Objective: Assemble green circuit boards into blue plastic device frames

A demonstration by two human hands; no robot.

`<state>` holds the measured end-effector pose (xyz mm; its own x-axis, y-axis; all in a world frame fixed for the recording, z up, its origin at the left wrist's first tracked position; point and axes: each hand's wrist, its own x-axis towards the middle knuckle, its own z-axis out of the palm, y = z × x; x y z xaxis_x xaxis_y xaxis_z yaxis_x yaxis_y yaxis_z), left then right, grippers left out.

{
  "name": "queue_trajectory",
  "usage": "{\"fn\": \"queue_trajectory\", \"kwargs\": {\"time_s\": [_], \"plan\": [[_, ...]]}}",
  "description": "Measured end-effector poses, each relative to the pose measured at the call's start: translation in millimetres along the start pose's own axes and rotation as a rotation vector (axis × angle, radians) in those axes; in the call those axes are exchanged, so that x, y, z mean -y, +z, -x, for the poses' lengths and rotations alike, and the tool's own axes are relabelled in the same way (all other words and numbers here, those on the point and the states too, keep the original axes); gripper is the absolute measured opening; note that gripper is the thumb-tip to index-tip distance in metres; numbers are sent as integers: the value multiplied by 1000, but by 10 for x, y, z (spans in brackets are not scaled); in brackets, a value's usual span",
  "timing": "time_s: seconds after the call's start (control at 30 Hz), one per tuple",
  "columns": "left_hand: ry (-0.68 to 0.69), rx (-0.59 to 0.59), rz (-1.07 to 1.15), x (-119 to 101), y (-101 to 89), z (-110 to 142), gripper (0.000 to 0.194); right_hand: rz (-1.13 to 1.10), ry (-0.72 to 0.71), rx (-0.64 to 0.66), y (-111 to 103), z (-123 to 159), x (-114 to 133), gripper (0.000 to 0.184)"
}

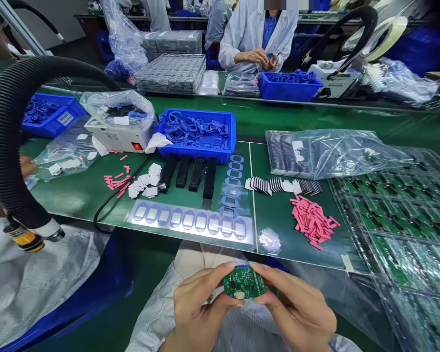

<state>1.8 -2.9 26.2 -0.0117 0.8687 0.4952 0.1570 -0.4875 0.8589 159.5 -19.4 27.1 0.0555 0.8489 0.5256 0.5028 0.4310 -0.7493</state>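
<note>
Green circuit board (244,282) held correctly by its rim: left hand (200,313) and right hand (297,308) both grasp the edges with fingertips, leaving the board's face uncovered.

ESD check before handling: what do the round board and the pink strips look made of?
The round circuit board looks like glossy green solder-masked fibreglass laminate, with soldered components on it. The pink strips look matte and soft, probably foam or rubber; the look leaves that open.

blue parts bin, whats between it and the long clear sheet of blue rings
Head view: four black blocks lie side by side on the green bench.
</note>
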Motion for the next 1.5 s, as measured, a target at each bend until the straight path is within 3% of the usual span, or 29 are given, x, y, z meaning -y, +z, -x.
{"fn": "queue_trajectory", "kwargs": {"time_s": [0.17, 0.37, 0.53, 0.7, 0.87, 1.23, 1.5], "plan": [[-8, -8, 13, -24, -12, -3, 34, -96, 39, 14, 27, 38, -14, 33], [-52, 29, 63, -55, -35, -30, 31, -273, 98, 107, -6, 60, -78, 52], [-110, 40, 120, -78, -13, -30, 45, -264, 97, 110, -20, -11, -11, 40], [-105, 81, 193, -56, 12, -8, 43, -279, 116, 117, -15, -26, 10, 38], [-135, 37, 237, -59, 44, -5, 48, -303, 136, 90, -14, -68, 27, 36], [-91, 4, 196, -89, 72, -36, 40, -431, 188, 90, 5, -42, 9, 36], [-129, 8, 216, -78, 65, -37, 37, -332, 172, 55, 22, -75, 43, 32]]}}
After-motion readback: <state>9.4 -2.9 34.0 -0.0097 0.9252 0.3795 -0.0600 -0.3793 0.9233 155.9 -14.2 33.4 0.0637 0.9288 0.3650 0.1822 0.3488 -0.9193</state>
